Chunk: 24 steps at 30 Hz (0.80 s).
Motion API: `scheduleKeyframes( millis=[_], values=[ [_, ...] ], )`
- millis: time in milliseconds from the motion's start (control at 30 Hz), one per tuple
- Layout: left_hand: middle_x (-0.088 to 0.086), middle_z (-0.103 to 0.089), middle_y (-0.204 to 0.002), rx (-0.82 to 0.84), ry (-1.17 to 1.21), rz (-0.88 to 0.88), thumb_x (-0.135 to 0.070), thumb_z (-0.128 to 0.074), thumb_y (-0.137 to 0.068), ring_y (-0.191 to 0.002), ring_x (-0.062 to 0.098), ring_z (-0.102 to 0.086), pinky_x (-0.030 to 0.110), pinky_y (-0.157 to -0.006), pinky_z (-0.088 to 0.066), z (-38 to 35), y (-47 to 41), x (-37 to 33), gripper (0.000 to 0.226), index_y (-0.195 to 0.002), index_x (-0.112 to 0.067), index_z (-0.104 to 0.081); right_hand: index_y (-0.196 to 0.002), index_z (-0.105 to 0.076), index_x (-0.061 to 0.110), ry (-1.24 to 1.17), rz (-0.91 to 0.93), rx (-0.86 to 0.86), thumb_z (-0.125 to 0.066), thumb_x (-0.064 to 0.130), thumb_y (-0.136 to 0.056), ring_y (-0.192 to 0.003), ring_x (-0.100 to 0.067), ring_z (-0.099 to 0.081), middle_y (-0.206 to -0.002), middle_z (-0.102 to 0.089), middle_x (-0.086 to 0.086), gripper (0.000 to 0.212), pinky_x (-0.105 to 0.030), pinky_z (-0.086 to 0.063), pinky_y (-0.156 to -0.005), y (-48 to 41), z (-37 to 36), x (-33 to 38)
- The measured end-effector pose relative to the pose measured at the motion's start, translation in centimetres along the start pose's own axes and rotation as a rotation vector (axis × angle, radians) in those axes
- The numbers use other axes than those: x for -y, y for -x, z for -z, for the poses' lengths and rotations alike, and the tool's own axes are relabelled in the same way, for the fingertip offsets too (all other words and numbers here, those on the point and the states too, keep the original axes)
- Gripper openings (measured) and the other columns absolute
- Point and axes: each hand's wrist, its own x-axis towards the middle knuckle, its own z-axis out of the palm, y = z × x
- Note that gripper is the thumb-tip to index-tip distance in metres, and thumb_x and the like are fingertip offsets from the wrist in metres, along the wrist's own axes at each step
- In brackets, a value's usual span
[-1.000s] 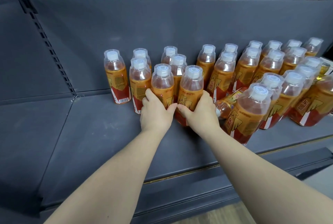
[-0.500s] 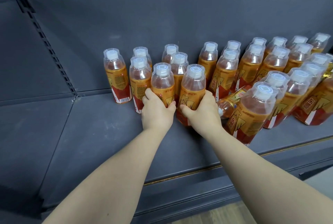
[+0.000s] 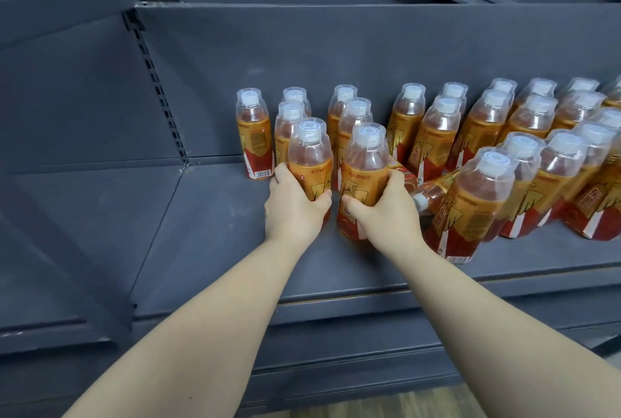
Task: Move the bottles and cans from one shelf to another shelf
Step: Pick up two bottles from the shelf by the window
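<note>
1. The left hand point(image 3: 294, 207) grasps the left bottle point(image 3: 309, 155); its fingers point(image 3: 279, 175) curl round the bottle's left flank and the thumb closes on the near side, low on the label.
2. The right hand point(image 3: 386, 216) grasps the right bottle point(image 3: 364, 165) in mirror fashion; its fingers point(image 3: 398, 179) wrap the right flank and the thumb presses the near-left face.
3. Both bottles stand upright, long axis vertical and caps up, just beside each other at the front of the stock on the shelf point(image 3: 201, 216); whether their bases rest on the shelf or hang just off it, I cannot tell.
4. The relation that counts: each bottle sits directly ahead of its own palm, in line with its forearm; neither hand is nearer than the other, so the likely move is a straight lift and a draw back toward the person, both together.
5. A tipped bottle point(image 3: 431, 191) lies on its side just beside the right hand, cap end toward the knuckles; a sideways swing to the right would probably knock it, so the pull should run straight back.
6. The standing bottles point(image 3: 484, 125) crowd close behind and to the right; the bare shelf to the left offers the freer path; judging by their number, most of the task is not yet done.
</note>
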Motion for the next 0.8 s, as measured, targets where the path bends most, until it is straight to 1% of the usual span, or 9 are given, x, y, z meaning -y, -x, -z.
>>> scheduleKeyframes(
  millis=[100,200,300,433,600,733,800],
  values=[
    [0.006,-0.052,-0.134,-0.028,-0.027,0.015,-0.046,-0.075,-0.084,-0.121,0.03,-0.055,0.041,-0.093,-0.05,1.3,1.5,0.3,0.073,-0.138,-0.018,-0.034,-0.129,-0.037,0.026,-0.023,0.026,0.003,-0.077,0.048,-0.08,-0.114,-0.022,-0.06,-0.123,-0.057,0.006,0.067,-0.042,-0.054,-0.095,1.0,0.0,0.5],
    [0.005,-0.056,-0.131,-0.049,-0.047,0.026,-0.046,-0.075,-0.084,-0.119,0.029,-0.057,0.04,-0.093,-0.051,2.7,3.0,0.8,0.071,-0.136,-0.018,-0.035,-0.124,-0.037,0.028,-0.035,0.049,0.02,-0.077,0.044,-0.082,-0.111,-0.021,-0.06,-0.115,-0.053,0.009,0.061,-0.037,-0.053,-0.091,2.1,-0.1,1.1],
    [0.003,-0.057,-0.129,-0.067,-0.049,0.043,-0.047,-0.075,-0.084,-0.116,0.026,-0.059,0.042,-0.093,-0.055,4.0,4.3,1.4,0.071,-0.136,-0.019,-0.035,-0.12,-0.036,0.028,-0.04,0.069,0.058,-0.077,0.043,-0.082,-0.107,-0.018,-0.058,-0.108,-0.05,0.011,0.057,-0.032,-0.049,-0.085,3.3,-0.4,1.9],
    [0.0,-0.057,-0.125,-0.097,-0.054,0.047,-0.047,-0.075,-0.083,-0.111,0.024,-0.06,0.039,-0.088,-0.055,5.8,6.0,2.2,0.067,-0.132,-0.022,-0.035,-0.116,-0.035,0.03,-0.076,0.086,0.092,-0.078,0.042,-0.082,-0.104,-0.016,-0.058,-0.111,-0.054,0.009,0.056,-0.032,-0.05,-0.085,5.0,-1.1,2.7],
    [-0.001,-0.057,-0.123,-0.122,-0.034,0.07,-0.046,-0.076,-0.083,-0.109,0.022,-0.06,0.038,-0.086,-0.055,8.2,8.3,3.6,0.066,-0.13,-0.023,-0.036,-0.128,-0.04,0.024,-0.075,0.094,0.118,-0.078,0.045,-0.082,-0.111,-0.019,-0.059,-0.123,-0.058,0.004,0.063,-0.036,-0.054,-0.09,7.7,-1.8,3.9],
    [-0.002,-0.058,-0.122,-0.132,-0.032,0.053,-0.047,-0.076,-0.083,-0.109,0.021,-0.06,0.035,-0.084,-0.052,10.0,10.2,5.0,0.066,-0.13,-0.022,-0.037,-0.129,-0.04,0.023,-0.087,0.096,0.128,-0.078,0.043,-0.082,-0.108,-0.017,-0.058,-0.12,-0.057,0.005,0.064,-0.037,-0.054,-0.091,10.3,-2.2,5.2],
    [-0.002,-0.058,-0.123,-0.134,-0.04,0.051,-0.047,-0.075,-0.083,-0.109,0.021,-0.061,0.035,-0.085,-0.053,10.9,11.2,5.8,0.066,-0.13,-0.022,-0.037,-0.132,-0.039,0.021,-0.083,0.091,0.14,-0.078,0.042,-0.082,-0.105,-0.015,-0.056,-0.118,-0.055,0.006,0.066,-0.034,-0.052,-0.089,11.9,-2.3,5.9]
  ],
)
